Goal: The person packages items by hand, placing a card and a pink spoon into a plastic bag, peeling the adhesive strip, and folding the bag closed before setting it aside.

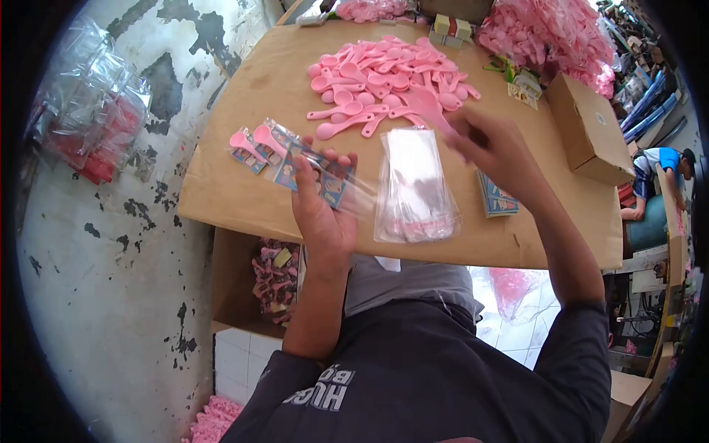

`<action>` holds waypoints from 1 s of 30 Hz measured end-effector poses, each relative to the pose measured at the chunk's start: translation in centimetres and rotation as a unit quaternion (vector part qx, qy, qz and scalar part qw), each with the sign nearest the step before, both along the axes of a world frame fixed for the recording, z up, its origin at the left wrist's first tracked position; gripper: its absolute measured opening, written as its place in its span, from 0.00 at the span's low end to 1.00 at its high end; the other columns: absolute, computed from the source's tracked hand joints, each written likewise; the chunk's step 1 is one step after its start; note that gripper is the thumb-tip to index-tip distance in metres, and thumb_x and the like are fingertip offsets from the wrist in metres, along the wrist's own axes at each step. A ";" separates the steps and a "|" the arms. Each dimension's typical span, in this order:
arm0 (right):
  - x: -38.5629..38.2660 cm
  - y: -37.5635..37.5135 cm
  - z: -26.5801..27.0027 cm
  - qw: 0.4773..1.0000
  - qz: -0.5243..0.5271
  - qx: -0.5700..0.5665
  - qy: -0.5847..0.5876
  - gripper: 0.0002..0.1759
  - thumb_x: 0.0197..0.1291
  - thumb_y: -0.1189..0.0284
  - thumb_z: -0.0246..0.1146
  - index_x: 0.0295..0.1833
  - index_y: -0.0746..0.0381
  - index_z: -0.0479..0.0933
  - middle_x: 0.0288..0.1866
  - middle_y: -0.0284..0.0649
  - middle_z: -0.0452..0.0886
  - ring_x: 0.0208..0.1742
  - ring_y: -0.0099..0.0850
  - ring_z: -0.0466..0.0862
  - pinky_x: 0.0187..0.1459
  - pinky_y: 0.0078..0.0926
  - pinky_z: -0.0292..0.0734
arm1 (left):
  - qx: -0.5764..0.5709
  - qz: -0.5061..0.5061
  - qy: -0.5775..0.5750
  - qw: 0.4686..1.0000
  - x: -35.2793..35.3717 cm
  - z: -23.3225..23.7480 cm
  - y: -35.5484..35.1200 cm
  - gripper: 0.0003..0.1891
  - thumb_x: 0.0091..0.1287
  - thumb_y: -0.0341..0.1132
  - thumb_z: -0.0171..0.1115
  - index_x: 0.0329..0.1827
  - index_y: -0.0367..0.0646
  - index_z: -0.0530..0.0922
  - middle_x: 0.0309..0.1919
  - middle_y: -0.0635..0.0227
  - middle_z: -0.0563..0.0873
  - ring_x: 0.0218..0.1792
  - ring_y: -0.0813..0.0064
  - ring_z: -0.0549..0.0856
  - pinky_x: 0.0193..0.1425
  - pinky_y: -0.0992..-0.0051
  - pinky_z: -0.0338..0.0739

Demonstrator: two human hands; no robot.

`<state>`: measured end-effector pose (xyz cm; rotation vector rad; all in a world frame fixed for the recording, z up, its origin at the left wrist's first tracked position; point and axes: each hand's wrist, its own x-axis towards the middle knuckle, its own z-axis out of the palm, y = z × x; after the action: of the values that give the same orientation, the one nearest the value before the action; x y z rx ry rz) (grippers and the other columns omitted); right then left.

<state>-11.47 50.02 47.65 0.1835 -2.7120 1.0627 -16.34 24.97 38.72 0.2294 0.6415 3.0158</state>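
My left hand (325,221) is closed around a blue printed card (329,183) inside a clear plastic bag, whose open end points right. Above the table my right hand (491,140) grips a pink spoon (428,107) by its handle, bowl toward the pile; motion smears it a little. Between the hands lies a stack of clear bags (415,173). Left of my left hand are bagged spoons with cards (252,148). A heap of loose pink spoons (377,81) covers the table's far middle. Under my right forearm sits a stack of blue cards (496,198).
A cardboard box (587,133) stands at the table's right edge, near a large bag of pink spoons (550,37). Clear bags (88,103) hang on the left wall. Below the table is a box of packed spoons (275,280). Another person (657,170) bends at the far right.
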 end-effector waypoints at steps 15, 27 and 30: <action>11.9 -3.5 -6.0 0.960 0.002 -0.271 -0.064 0.13 0.74 0.79 0.64 0.60 0.71 0.82 0.47 0.42 0.88 0.48 0.24 0.88 0.50 0.24 0.84 | -0.078 -0.093 0.062 0.991 3.8 1.2 6.4 0.28 0.82 0.51 0.59 0.74 0.41 0.67 0.44 0.65 0.84 0.46 0.71 0.86 0.73 0.55 0.78; 10.7 -3.1 -9.3 0.849 -0.002 -0.528 0.002 0.12 0.72 0.84 0.65 0.55 0.68 0.70 0.49 0.42 0.84 0.52 0.28 0.89 0.55 0.26 0.86 | 0.003 -0.199 -0.041 0.979 5.9 1.2 9.1 0.26 0.85 0.49 0.53 0.75 0.42 0.67 0.43 0.66 0.79 0.45 0.73 0.83 0.65 0.65 0.82; 10.5 -3.0 -9.1 0.823 0.003 -0.568 -0.014 0.12 0.73 0.83 0.64 0.56 0.68 0.70 0.48 0.42 0.84 0.52 0.28 0.89 0.55 0.26 0.86 | -0.021 -0.189 -0.054 0.980 6.2 1.5 9.7 0.25 0.85 0.48 0.53 0.75 0.41 0.67 0.43 0.66 0.79 0.45 0.73 0.83 0.63 0.65 0.82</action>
<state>-0.99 47.05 38.54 -0.0416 -1.6314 2.4144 -10.10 34.70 40.25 0.1620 0.5750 2.6277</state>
